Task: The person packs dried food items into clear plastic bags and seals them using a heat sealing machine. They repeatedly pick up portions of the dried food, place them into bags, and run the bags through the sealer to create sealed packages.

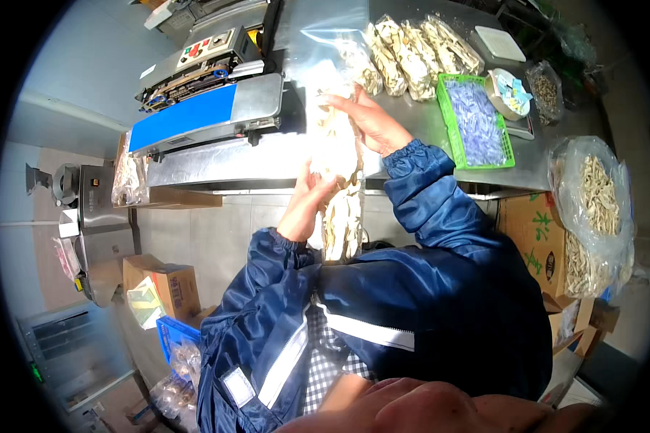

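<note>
Between my two hands is a long clear plastic bag (344, 220) filled with pale, dried, sliced pieces, its upper part washed out by bright light. My left hand (307, 202) is closed on the near side of the bag, about mid-length, just over the table's front edge. Higher up, my right hand (372, 121) grips the bag from the right, fingers curled round it. The bag's lower end hangs close to my jacket. Several similar filled bags (415, 58) lie side by side at the back of the steel table (415, 119).
A belt sealing machine (209, 112) with a blue strip stands at the left. To the right are a green basket (509, 155) of small clear packets, a round tub (492, 92) with blue-white packets, and a white scale (500, 43). A large bag of dried pieces (598, 195) sits by a cardboard box (527, 242).
</note>
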The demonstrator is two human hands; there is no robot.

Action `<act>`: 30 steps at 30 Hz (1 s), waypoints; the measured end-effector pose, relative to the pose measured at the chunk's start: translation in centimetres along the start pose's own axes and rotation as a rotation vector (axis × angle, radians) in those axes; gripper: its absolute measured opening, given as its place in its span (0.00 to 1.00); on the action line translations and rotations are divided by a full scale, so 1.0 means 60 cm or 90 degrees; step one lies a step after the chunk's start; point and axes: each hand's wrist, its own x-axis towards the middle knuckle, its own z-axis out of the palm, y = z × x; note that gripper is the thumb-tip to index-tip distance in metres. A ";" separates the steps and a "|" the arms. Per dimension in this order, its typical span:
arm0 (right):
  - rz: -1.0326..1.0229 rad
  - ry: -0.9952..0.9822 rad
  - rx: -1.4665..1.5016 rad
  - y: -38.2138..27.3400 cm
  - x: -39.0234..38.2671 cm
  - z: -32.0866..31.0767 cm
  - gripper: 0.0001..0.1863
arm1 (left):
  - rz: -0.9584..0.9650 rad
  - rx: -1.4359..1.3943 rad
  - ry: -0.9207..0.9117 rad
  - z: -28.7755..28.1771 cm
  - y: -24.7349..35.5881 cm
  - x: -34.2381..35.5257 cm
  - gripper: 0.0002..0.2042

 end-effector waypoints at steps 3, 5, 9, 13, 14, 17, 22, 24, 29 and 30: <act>0.016 0.022 -0.121 0.016 -0.007 0.000 0.38 | -0.035 0.049 0.018 0.015 0.011 0.013 0.34; 0.018 0.005 -0.113 0.025 -0.019 -0.007 0.41 | -0.021 0.013 0.026 0.009 -0.006 0.015 0.36; 0.111 0.020 -0.003 0.061 -0.053 -0.028 0.41 | -0.048 -0.077 0.033 0.006 -0.020 0.013 0.35; 0.092 0.068 0.036 0.075 -0.106 0.002 0.35 | -0.058 -0.074 0.045 -0.001 -0.032 0.015 0.33; 0.065 0.084 0.025 0.077 -0.113 0.005 0.35 | -0.048 -0.084 0.042 0.000 -0.032 0.016 0.33; -0.020 0.046 -0.113 0.088 -0.120 -0.017 0.43 | -0.040 -0.094 0.018 0.000 -0.035 0.023 0.29; -0.143 -0.062 -0.241 0.073 -0.124 -0.078 0.41 | -0.111 -0.229 -0.033 -0.051 -0.054 0.036 0.22; -0.144 -0.052 -0.296 0.065 -0.127 -0.067 0.38 | -0.124 -0.303 -0.072 -0.045 -0.045 0.039 0.24; -0.196 -0.033 -0.430 0.047 -0.101 -0.077 0.33 | -0.178 -0.301 -0.146 -0.041 -0.053 0.050 0.34; -0.198 -0.020 -0.484 0.032 -0.102 -0.071 0.31 | -0.172 -0.294 -0.162 -0.035 -0.050 0.051 0.34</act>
